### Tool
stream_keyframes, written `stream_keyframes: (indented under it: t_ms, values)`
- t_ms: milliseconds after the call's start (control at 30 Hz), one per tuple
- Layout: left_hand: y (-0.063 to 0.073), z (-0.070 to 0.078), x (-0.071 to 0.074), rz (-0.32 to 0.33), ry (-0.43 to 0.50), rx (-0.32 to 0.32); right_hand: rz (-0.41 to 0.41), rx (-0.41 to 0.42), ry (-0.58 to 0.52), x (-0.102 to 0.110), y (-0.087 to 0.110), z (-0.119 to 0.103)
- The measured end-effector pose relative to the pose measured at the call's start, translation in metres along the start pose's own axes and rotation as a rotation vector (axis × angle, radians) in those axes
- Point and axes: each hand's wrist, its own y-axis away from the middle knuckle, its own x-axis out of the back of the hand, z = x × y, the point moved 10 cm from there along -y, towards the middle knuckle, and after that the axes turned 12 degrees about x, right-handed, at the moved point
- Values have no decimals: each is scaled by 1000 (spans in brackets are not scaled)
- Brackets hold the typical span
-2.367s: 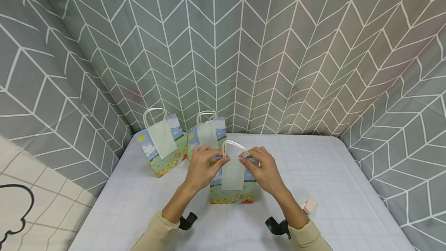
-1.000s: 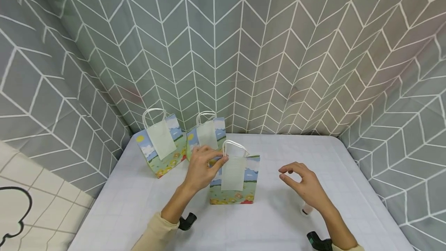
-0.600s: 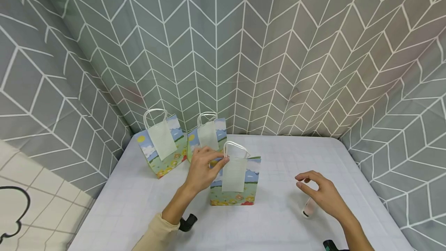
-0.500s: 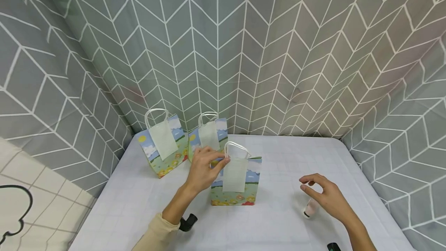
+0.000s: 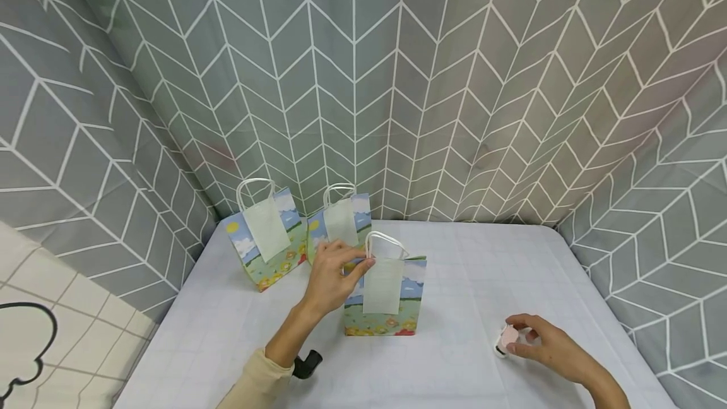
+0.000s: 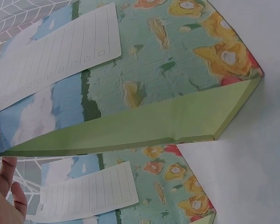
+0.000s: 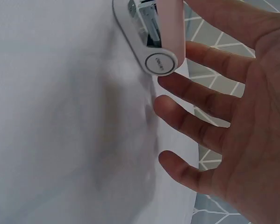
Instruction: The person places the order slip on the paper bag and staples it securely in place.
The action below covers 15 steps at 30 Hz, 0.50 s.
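In the head view my left hand (image 5: 332,276) pinches the top left edge of a small paper gift bag (image 5: 410,308) with a flower-meadow print. A white lined card (image 5: 382,286) hangs on its front, under the white twisted handles (image 5: 388,238). Off to the right, my right hand (image 5: 553,349) has thumb and forefinger on either side of a small pink and white stapler (image 5: 507,338) on the table. The right wrist view shows the stapler's (image 7: 170,28) rounded end, while the other fingers (image 7: 191,123) are spread below it.
Two similar bags with white cards, one at the left (image 5: 289,238) and one in the middle (image 5: 358,210), stand toward the back of the white-covered table (image 5: 466,270). A grey patterned curtain (image 5: 375,81) encloses the back and sides. A black wrist mount (image 5: 307,364) sits beside the left sleeve.
My right hand has let go of the bag's top right edge, moved right and down, and closed its thumb and forefinger around the stapler. My left hand keeps its pinch.
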Motion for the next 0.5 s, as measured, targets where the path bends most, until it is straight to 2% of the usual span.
stream_keyframes:
  t_ms: [500]
  values:
    - [0,2,1,3,3,-6,29,-7,-16,-5,3,7]
